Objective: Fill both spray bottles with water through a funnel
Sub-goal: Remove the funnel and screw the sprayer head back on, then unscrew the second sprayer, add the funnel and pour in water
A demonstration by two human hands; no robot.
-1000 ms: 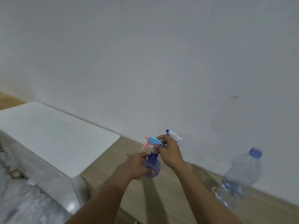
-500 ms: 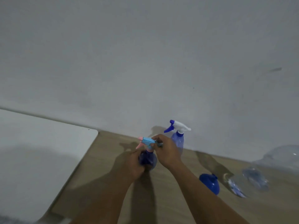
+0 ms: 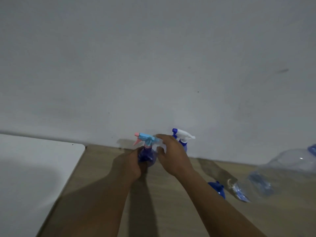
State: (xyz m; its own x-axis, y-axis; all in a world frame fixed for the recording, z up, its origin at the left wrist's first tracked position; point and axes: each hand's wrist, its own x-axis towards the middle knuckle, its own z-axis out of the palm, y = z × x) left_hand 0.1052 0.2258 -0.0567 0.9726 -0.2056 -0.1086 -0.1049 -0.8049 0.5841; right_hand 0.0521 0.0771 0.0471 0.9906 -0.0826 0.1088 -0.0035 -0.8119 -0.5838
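Steady the base first: left hand (image 3: 135, 164) wrapped around the round dark-blue translucent belly of the small spray bottle (image 3: 146, 155), upright on the wooden tabletop (image 3: 171, 211) by the wall. Turn only the pink collar under its light-blue and pink trigger head (image 3: 145, 140); right hand (image 3: 171, 156) loosely curled at that head, fingers half spread, firm contact unclear. Lift straight so the dip tube clears. Behind the right hand, the second blue bottle with white trigger head (image 3: 183, 136), capped. Further right, the blue plastic funnel (image 3: 218, 189), then the large clear water jug (image 3: 282, 170), within easy reach.
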